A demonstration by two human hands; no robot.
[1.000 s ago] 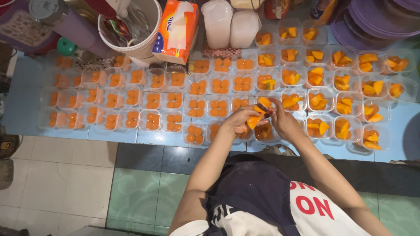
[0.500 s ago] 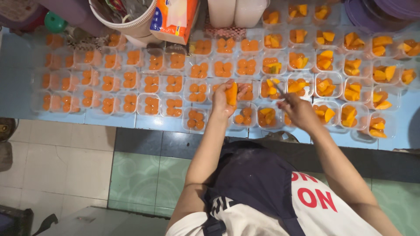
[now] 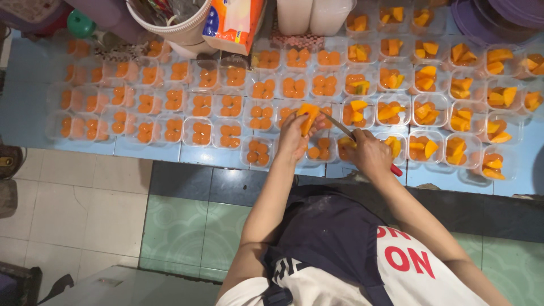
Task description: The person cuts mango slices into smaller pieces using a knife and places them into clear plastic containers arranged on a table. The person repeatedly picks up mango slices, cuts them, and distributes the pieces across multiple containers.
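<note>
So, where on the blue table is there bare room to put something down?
Bare table shows only at the far left edge beside the cups, and as a thin front strip near the right hand. Elsewhere cups stand packed; the bucket and bottles fill the back.

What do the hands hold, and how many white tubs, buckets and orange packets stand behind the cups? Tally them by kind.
Fruit piece, left hand: 1
Knife, right hand: 1
White tubs: 2
White bucket: 1
Orange packet: 1
Total: 6
</note>
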